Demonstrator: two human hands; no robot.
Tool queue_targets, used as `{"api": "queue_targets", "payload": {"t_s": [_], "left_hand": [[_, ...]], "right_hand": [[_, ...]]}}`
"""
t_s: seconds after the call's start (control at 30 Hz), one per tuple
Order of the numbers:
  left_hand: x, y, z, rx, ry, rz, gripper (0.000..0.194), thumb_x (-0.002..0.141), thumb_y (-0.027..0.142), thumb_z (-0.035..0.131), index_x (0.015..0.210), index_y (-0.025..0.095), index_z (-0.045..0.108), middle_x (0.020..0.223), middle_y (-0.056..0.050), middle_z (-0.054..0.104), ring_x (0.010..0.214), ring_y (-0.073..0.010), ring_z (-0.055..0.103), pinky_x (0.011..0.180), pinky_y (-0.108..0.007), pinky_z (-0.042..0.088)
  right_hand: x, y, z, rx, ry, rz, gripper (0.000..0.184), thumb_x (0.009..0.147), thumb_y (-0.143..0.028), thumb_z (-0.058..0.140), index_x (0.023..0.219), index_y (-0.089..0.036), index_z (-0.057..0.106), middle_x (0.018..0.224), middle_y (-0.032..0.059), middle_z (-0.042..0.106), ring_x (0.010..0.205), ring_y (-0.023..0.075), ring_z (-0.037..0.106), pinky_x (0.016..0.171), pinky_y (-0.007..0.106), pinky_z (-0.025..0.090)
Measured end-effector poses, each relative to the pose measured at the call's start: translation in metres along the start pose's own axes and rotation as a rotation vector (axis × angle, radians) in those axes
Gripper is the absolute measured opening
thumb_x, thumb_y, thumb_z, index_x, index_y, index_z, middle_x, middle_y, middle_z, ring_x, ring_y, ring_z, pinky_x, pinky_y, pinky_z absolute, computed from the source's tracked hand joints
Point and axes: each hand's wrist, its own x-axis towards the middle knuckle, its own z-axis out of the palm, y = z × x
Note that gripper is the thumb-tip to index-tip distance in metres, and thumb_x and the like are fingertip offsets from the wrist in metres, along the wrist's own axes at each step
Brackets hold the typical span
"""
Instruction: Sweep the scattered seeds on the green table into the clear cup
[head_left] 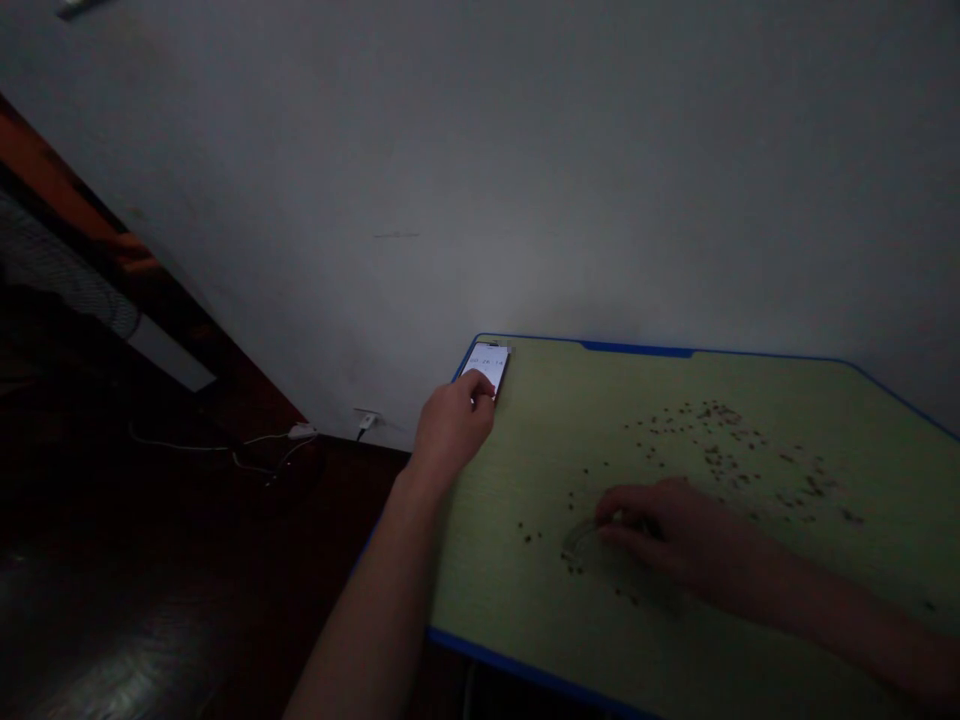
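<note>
My left hand (455, 420) is over the lower end of a phone (486, 362) at the table's far left corner. Its fingers are curled and pressed together; whether anything is between them is hidden. The phone's lit screen shows a row of digits. My right hand (667, 525) pinches the rim of a small clear, rounded dish-like piece (580, 540), held low at the tabletop. Its exact kind is hard to tell in the dim light. Several tiny dark bead-like bits (576, 570) lie around it. A wider scatter of the same bits (724, 460) spreads beyond my right hand.
The pale green table (555, 400) has a blue edge (637, 349) and stands against a grey wall (600, 180). On the dark floor at left are cables, a white plug (302, 431) and a fan-like grille (67, 265). Another plug (367, 422) sits at a wall socket.
</note>
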Motion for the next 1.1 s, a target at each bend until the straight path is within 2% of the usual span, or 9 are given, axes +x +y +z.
{"api": "queue_targets", "payload": {"t_s": [0.13,0.2,0.27,0.37,0.5,0.6,0.67,0.83,1.1], "left_hand": [[0.002,-0.005,-0.003,0.057,0.056,-0.048,0.022,0.081,0.022,0.042,0.087,0.021,0.063,0.08,-0.005,0.067,0.07,-0.0179,0.058,0.065,-0.03,0.043],[0.004,-0.011,-0.003,0.15,0.12,-0.052,0.024,0.081,0.022,0.043,0.093,0.021,0.064,0.09,-0.007,0.067,0.085,-0.0216,0.06,0.076,-0.034,0.045],[0.006,-0.017,-0.002,0.264,0.145,-0.045,0.03,0.079,0.022,0.045,0.103,0.021,0.063,0.112,-0.011,0.063,0.107,-0.0264,0.054,0.09,-0.04,0.041],[0.01,-0.024,0.004,0.377,0.074,-0.092,0.04,0.081,0.029,0.047,0.119,0.022,0.058,0.134,-0.014,0.049,0.125,-0.0317,0.04,0.1,-0.05,0.034],[0.016,-0.026,0.016,0.405,-0.034,-0.098,0.049,0.083,0.042,0.047,0.127,0.022,0.052,0.142,-0.015,0.04,0.133,-0.0348,0.031,0.104,-0.055,0.025],[0.019,-0.026,0.021,0.379,-0.098,-0.126,0.057,0.082,0.058,0.042,0.124,0.021,0.054,0.143,-0.017,0.039,0.134,-0.0389,0.028,0.104,-0.06,0.022],[0.019,-0.025,0.02,0.356,-0.059,-0.106,0.06,0.082,0.061,0.04,0.122,0.02,0.055,0.142,-0.019,0.04,0.134,-0.0383,0.028,0.104,-0.059,0.022],[0.016,-0.018,0.012,0.206,0.18,0.05,0.038,0.087,0.038,0.044,0.114,0.014,0.054,0.123,-0.017,0.053,0.119,-0.026,0.046,0.101,-0.041,0.035],[0.012,-0.016,0.013,-0.114,0.232,0.115,0.02,0.084,0.019,0.046,0.102,0.017,0.053,0.105,-0.009,0.056,0.091,-0.0169,0.056,0.081,-0.032,0.048]], "right_hand": [[0.005,0.0,0.002,-0.056,0.069,-0.01,0.016,0.085,-0.024,0.052,0.085,-0.023,0.068,0.074,0.0019,0.069,0.067,0.0164,0.06,0.059,0.027,0.037],[0.008,0.004,0.0,-0.079,0.099,0.003,0.016,0.085,-0.024,0.052,0.088,-0.022,0.068,0.074,0.0027,0.069,0.066,0.017,0.06,0.059,0.027,0.037],[0.009,0.009,-0.002,-0.069,0.108,0.016,0.016,0.085,-0.023,0.052,0.088,-0.022,0.068,0.074,0.0028,0.07,0.065,0.0168,0.06,0.059,0.027,0.038],[0.008,0.014,-0.005,-0.025,0.11,0.015,0.016,0.086,-0.024,0.052,0.088,-0.022,0.068,0.076,0.0026,0.071,0.067,0.0166,0.061,0.061,0.027,0.039],[0.005,0.016,-0.005,-0.018,0.105,0.032,0.017,0.086,-0.025,0.051,0.087,-0.022,0.067,0.074,0.0021,0.07,0.066,0.0165,0.061,0.059,0.027,0.039],[0.003,0.015,-0.006,-0.035,0.12,0.045,0.018,0.086,-0.026,0.05,0.088,-0.022,0.068,0.076,0.0029,0.07,0.067,0.0176,0.061,0.061,0.028,0.039],[0.003,0.015,-0.008,-0.04,0.132,0.053,0.019,0.087,-0.027,0.049,0.09,-0.023,0.068,0.079,0.0034,0.071,0.07,0.0185,0.062,0.063,0.03,0.04],[0.007,0.01,-0.011,-0.018,0.112,0.039,0.018,0.086,-0.025,0.05,0.088,-0.022,0.068,0.077,0.0025,0.071,0.068,0.0172,0.061,0.06,0.028,0.039],[0.026,-0.005,-0.003,-0.03,0.11,-0.057,0.016,0.084,-0.024,0.054,0.088,-0.022,0.069,0.074,0.0015,0.07,0.065,0.0152,0.061,0.059,0.025,0.039]]}}
